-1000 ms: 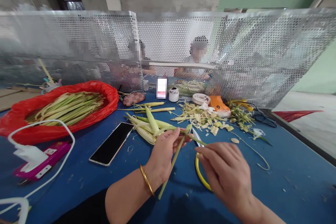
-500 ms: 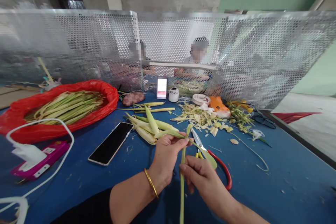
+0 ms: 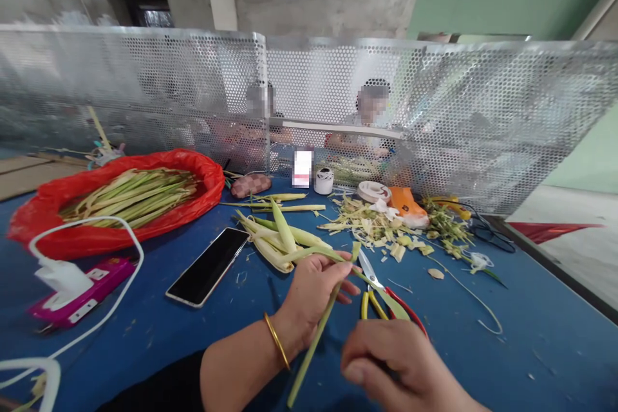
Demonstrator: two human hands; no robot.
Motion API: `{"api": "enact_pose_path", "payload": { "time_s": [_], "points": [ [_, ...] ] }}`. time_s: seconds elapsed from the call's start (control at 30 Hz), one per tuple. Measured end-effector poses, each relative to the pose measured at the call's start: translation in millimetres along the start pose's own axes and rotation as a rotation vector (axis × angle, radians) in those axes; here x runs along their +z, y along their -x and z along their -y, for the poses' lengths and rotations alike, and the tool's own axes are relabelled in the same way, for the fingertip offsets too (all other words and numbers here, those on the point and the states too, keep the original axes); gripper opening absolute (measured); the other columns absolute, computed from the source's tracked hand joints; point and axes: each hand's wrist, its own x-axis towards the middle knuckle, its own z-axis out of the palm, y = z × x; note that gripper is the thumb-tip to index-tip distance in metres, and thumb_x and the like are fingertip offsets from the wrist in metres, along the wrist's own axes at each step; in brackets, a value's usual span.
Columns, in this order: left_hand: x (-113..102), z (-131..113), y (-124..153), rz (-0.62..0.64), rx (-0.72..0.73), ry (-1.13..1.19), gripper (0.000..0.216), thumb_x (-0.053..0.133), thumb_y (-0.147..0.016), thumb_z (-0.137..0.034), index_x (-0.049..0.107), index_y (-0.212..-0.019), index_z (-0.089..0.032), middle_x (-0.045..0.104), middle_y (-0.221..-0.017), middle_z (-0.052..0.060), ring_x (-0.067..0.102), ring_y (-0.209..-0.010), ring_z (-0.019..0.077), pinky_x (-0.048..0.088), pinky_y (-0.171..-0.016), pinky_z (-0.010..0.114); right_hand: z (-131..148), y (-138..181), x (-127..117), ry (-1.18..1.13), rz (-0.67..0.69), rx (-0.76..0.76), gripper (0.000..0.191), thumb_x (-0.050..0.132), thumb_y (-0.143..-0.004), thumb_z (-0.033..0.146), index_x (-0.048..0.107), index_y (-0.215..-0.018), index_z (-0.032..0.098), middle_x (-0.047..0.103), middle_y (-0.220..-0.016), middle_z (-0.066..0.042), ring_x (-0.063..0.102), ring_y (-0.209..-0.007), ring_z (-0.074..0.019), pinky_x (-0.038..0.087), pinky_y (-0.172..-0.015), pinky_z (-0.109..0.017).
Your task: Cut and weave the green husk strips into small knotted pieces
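Observation:
My left hand [image 3: 316, 283], with a gold bangle on its wrist, pinches several crossed green leaf strips between thumb and fingers. One leaf strip [image 3: 313, 351] hangs down toward me, and a broader strip end [image 3: 398, 306] reaches right across the scissors. My right hand [image 3: 393, 360] is curled near the front of the table, apart from the strips, and nothing shows in its fingers. Beyond it lie scissors [image 3: 367, 268] with red handles and yellow-handled pliers [image 3: 365, 306], partly covered by the strip and hand. Left of the strips is a small pile of pale green husks [image 3: 270, 248].
At left stand a red bag [image 3: 43, 212] of long leaves, a purple power strip [image 3: 109, 273] and a phone [image 3: 207, 267]. Leaf scraps [image 3: 357, 222], a tape roll [image 3: 374, 192] and an orange packet [image 3: 408, 201] lie behind. People sit beyond the perforated metal screen [image 3: 313, 71].
My right hand has let go of the hanging strip and moved down and right toward me. The strip's lower end has swung left. My left hand still holds the crossing.

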Motion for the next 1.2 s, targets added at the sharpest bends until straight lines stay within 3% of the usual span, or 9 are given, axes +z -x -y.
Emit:
{"api": "enact_pose_path", "payload": {
  "time_s": [0.13,0.2,0.33,0.43,0.57,0.73,0.9,1.0,1.2],
  "points": [
    [0.4,-0.9,6.5,0.088,0.037,-0.201,0.011,0.069,-0.069,-0.026,0.07,-0.072,-0.015,0.069,-0.065,0.004,0.056,-0.043,0.0098,0.037,-0.039,0.019,-4.3,4.4,-28.9,0.203,-0.543,0.05,0.03,0.047,-0.094,0.035,0.064,-0.073,0.021,0.057,-0.058,-0.001,0.051,-0.051,-0.0134,0.04,-0.05,-0.024],
    [0.7,-0.4,13.1,0.194,0.066,-0.359,0.011,0.067,-0.071,-0.026,0.071,-0.068,-0.017,0.065,-0.058,0.002,0.053,-0.04,0.0098,0.037,-0.04,0.019,-13.2,0.2,-38.2,0.324,-0.677,0.029,0.028,0.051,-0.092,0.037,0.066,-0.075,0.021,0.062,-0.071,-0.005,0.057,-0.064,-0.0171,0.044,-0.057,-0.026],
    [1.0,3.9,27.6,0.466,0.035,-0.644,0.018,0.062,-0.072,-0.025,0.068,-0.055,-0.02,0.059,-0.051,-0.001,0.055,-0.043,0.0119,0.041,-0.045,0.02,-24.6,-12.3,-39.0,0.29,-0.374,0.065,0.039,0.049,-0.091,0.045,0.068,-0.067,0.021,0.061,-0.073,-0.005,0.058,-0.07,-0.018,0.045,-0.065,-0.029],
    [2.0,10.2,32.3,0.515,-0.001,-0.72,0.02,0.061,-0.071,-0.022,0.064,-0.051,-0.021,0.061,-0.053,-0.001,0.053,-0.041,0.011,0.041,-0.044,0.02,-22.9,-16.7,-29.6,0.04,-0.191,0.183,0.043,0.054,-0.086,0.051,0.06,-0.06,0.018,0.054,-0.065,-0.001,0.051,-0.061,-0.0142,0.042,-0.057,-0.026],
    [3.6,16.5,26.0,0.462,-0.101,-0.664,0.021,0.063,-0.069,-0.025,0.061,-0.049,-0.019,0.061,-0.051,0.0,0.051,-0.037,0.0106,0.038,-0.04,0.02,-15.2,-12.4,-19.9,-0.127,-0.307,0.333,0.032,0.062,-0.079,0.045,0.053,-0.065,0.018,0.044,-0.057,0.005,0.042,-0.052,-0.0105,0.037,-0.048,-0.022],
    [2.6,10.7,9.2,0.18,-0.156,-0.285,0.018,0.069,-0.067,-0.029,0.064,-0.057,-0.015,0.064,-0.053,0.001,0.051,-0.039,0.0091,0.033,-0.035,0.018,-7.6,0.3,-12.1,0.322,-0.512,-0.078,0.011,0.055,-0.087,0.021,0.055,-0.076,0.02,0.052,-0.06,0.003,0.047,-0.051,-0.0108,0.038,-0.05,-0.023],
    [-2.7,-3.5,1.6,0.037,-0.188,-0.044,0.015,0.069,-0.069,-0.028,0.067,-0.071,-0.013,0.073,-0.074,0.009,0.062,-0.05,0.0118,0.027,-0.033,0.016,-12.3,1.8,0.4,0.947,-0.342,-0.587,0.024,0.039,-0.091,0.01,0.062,-0.098,0.012,0.067,-0.074,-0.008,0.061,-0.067,-0.0191,0.041,-0.072,-0.035],
    [-5.3,-10.8,0.0,0.01,-0.216,0.042,0.015,0.071,-0.07,-0.026,0.068,-0.077,-0.013,0.074,-0.081,0.01,0.066,-0.057,0.0131,0.024,-0.033,0.014,-22.1,-3.2,7.4,1.135,-0.276,-0.557,0.034,0.031,-0.093,0.008,0.064,-0.1,0.01,0.067,-0.077,-0.009,0.06,-0.07,-0.0211,0.038,-0.075,-0.038],
    [-8.6,-15.7,-4.0,0.012,-0.277,0.195,0.011,0.064,-0.08,-0.02,0.069,-0.075,-0.011,0.071,-0.079,0.007,0.065,-0.061,0.0097,0.048,-0.049,0.014,-32.3,-6.8,9.2,1.167,-0.216,-0.486,0.033,0.033,-0.092,0.005,0.065,-0.099,0.01,0.066,-0.08,-0.008,0.059,-0.071,-0.0198,0.04,-0.072,-0.037]
  ]
}}
